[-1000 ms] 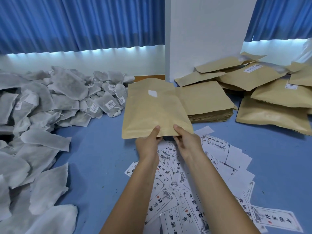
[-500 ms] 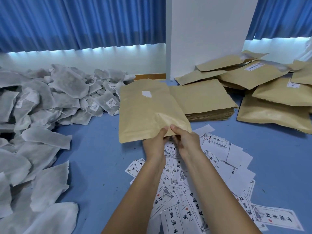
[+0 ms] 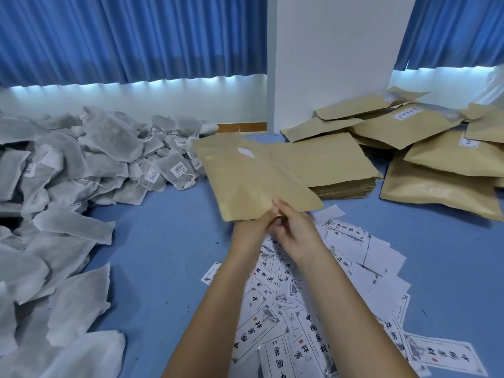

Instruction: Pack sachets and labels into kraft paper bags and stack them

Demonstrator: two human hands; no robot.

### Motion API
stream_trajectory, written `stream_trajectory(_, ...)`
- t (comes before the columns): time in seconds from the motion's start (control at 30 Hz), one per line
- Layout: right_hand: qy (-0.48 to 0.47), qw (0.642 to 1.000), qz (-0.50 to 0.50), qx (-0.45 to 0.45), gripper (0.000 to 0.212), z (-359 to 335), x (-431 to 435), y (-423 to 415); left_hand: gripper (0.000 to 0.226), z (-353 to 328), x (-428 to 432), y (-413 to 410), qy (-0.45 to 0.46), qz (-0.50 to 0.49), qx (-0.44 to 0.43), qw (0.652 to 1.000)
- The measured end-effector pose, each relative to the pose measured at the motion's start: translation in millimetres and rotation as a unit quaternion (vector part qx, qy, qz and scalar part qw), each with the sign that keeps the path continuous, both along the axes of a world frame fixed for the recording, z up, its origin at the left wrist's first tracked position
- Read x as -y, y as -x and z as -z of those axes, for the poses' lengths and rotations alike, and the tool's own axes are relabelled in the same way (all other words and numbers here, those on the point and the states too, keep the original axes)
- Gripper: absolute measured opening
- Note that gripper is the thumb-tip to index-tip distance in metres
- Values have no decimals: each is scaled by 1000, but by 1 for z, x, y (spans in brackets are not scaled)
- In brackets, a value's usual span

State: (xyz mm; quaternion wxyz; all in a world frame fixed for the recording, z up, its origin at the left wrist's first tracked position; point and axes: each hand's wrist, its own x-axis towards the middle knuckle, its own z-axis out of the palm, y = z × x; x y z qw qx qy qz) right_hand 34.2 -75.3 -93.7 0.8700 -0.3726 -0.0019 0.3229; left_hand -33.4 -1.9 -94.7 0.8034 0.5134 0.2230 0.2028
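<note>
A flat kraft paper bag [image 3: 253,175] with a small white patch is lifted over the blue table, tilted away from me. My left hand [image 3: 252,231] and my right hand [image 3: 296,227] pinch its near edge side by side, fingers close together at the bag's mouth. Printed white labels [image 3: 313,309] lie scattered under my forearms. A big heap of grey-white sachets [image 3: 90,165] covers the left side. A neat stack of empty kraft bags [image 3: 338,165] sits just behind the held bag. Filled kraft bags [image 3: 436,186] are piled at the right.
A white pillar [image 3: 332,64] and blue curtains [image 3: 131,36] stand behind the table. Bare blue tabletop [image 3: 163,241] shows between the sachets and the labels. More loose sachets [image 3: 76,304] reach the near left edge.
My two hands have come closer together on the bag's near edge, and the bag has swung, its far end pointing more to the left.
</note>
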Motion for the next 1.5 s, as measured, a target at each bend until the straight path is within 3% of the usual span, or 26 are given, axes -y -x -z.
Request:
stream_trajectory(0.07,54,997,14,47,17,0,0,-2,44,-5,-27,19,-65,261,-27,963)
stream_trajectory(0.1,61,996,21,61,19,-2,2,-4,58,-5,-42,26,-48,330,-32,942)
stream_trajectory(0.13,54,996,25,64,22,-4,5,-7,72,-5,-54,32,1,336,-25,942)
stream_trajectory(0.2,15,999,11,41,26,-8,18,-18,81,-6,-74,37,165,238,36,956)
stream_trajectory(0.27,20,999,-12,36,23,-15,36,-26,81,-2,-92,38,284,122,129,942)
stream_trajectory(0.33,74,996,13,41,24,-19,52,-34,85,1,-105,41,320,79,180,927)
stream_trajectory(0.47,84,996,41,12,21,-7,68,-46,81,5,-106,50,360,73,148,918)
stream_trajectory(0.5,43,998,33,-8,18,-3,69,-48,70,2,-104,52,352,75,129,924)
stream_trajectory(0.57,-125,990,19,-55,14,1,68,-50,47,-2,-99,52,273,67,78,956)
stream_trajectory(0.63,-257,964,24,-72,49,-3,65,-49,38,-10,-88,45,140,53,10,989)
stream_trajectory(0.67,-274,959,25,-62,69,-8,61,-45,35,-13,-80,40,86,39,4,995)
stream_trajectory(0.73,-234,972,25,9,88,-19,53,-36,35,-21,-62,29,33,-9,22,999)
stream_trajectory(0.83,-33,991,43,121,58,-26,46,-19,45,-30,-39,16,36,-25,79,996)
stream_trajectory(0.9,28,991,57,120,45,-23,52,-15,49,-33,-24,10,22,27,85,996)
stream_trajectory(1.07,52,979,141,136,26,-26,108,-27,46,-45,11,-18,-47,187,14,981)
stream_trajectory(1.2,20,966,217,137,18,-42,157,-68,35,-73,46,-63,-102,334,-9,937)
stream_trajectory(1.4,-93,938,324,81,29,-94,182,-177,33,-128,111,-188,-17,302,18,953)
stream_trajectory(1.47,-90,948,302,36,45,-88,182,-199,26,-124,131,-208,-87,301,-12,950)
stream_trajectory(1.5,-82,955,283,31,49,-82,182,-205,33,-123,140,-212,-107,311,-29,944)
